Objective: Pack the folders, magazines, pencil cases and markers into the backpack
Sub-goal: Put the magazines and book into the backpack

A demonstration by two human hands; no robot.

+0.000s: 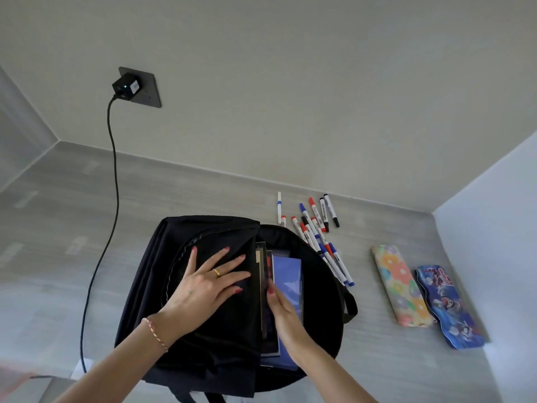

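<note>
Grey woodgrain table (87, 216): left hand (207, 282) flat on black fabric backpack (162, 286) (open), right hand (283, 308) grips folders (287, 271).

A grey wood-grain surface (87, 199) is running into a corner of plain beige walls (290, 82). A black charger (125, 87) is sitting in a wall socket (148, 91), its cable (112, 184) trailing down across the surface.

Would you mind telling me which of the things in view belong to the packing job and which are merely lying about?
Part of the job:
- black backpack, held open by the left hand
- folders and magazines inside it, under the right hand
- markers on the surface
- floral pencil case
- blue cartoon pencil case

Just lying about:
- black charger in the wall socket
- its cable
</note>
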